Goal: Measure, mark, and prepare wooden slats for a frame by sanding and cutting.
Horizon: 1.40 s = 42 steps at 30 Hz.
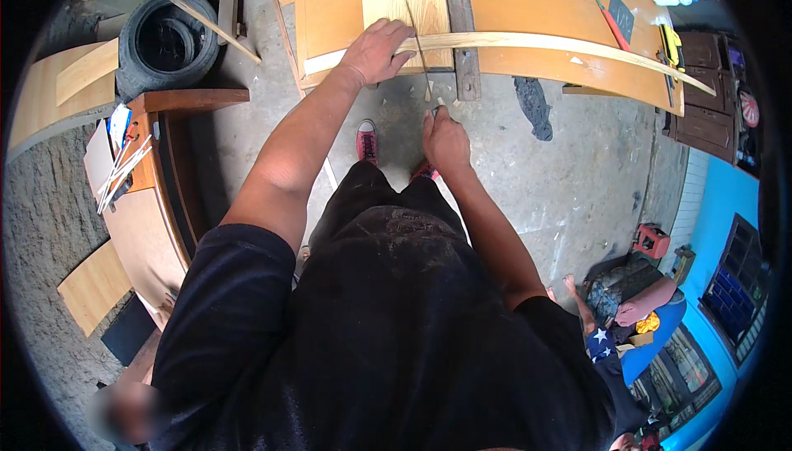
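A long pale wooden strip (528, 40) lies across the near edge of an orange-brown wooden bench (544, 6). Near the strip's left end, my left hand (379, 51) grips it, fingers over the top and thumb toward the right. Just right of that thumb, a thin saw blade (419, 45) crosses the strip, its far end over a light board (392, 6). My right hand (446, 138) is closed round the saw's handle below the bench edge; the fingers hide most of the handle. A dark narrow wooden bar (464, 47) lies under the strip, right of the blade.
A black tire (167, 43) and a wooden cabinet (169, 162) stand at left. A red-handled tool (612, 29) lies on the bench. A dark crumpled cloth (534, 109) is on the concrete floor (569, 179). Other people show partly at the lower left and lower right.
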Each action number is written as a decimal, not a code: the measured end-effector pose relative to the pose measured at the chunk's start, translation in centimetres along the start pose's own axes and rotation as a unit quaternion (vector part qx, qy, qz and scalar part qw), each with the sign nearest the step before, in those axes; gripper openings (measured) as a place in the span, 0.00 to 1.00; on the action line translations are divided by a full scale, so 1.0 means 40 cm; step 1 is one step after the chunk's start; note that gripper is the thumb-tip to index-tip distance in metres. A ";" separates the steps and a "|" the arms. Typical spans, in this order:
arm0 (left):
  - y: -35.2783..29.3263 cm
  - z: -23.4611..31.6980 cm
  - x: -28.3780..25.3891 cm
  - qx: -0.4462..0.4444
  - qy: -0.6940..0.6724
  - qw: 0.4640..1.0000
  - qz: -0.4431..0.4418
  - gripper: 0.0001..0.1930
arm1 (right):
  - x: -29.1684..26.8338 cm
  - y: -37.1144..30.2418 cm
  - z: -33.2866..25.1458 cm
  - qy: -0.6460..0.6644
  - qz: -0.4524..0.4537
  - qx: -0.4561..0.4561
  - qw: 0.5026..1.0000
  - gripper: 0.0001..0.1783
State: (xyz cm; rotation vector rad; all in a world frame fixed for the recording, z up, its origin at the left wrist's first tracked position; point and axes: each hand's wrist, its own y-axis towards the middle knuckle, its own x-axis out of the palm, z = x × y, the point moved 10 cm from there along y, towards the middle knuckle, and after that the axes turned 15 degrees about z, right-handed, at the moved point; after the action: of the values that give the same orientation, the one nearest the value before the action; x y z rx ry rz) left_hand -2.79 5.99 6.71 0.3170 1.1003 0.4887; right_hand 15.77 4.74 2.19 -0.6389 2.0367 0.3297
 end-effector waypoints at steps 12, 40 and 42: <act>-0.006 -0.021 0.013 -0.032 -0.011 0.999 -0.027 0.19 | -0.010 0.007 0.001 -0.008 -0.009 0.015 1.000 0.18; -0.020 -0.013 0.007 0.010 0.005 1.000 -0.001 0.18 | -0.023 -0.055 0.016 -0.030 -0.062 0.044 0.997 0.19; -0.020 -0.012 0.010 0.006 0.003 1.000 -0.007 0.18 | -0.026 -0.055 0.019 -0.031 -0.066 0.045 0.996 0.19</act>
State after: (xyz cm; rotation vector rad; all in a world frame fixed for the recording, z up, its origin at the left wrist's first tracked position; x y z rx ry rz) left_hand -2.90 5.49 5.82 0.3179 1.1099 0.4716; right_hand 17.97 3.59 2.75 -0.6962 1.9281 0.1773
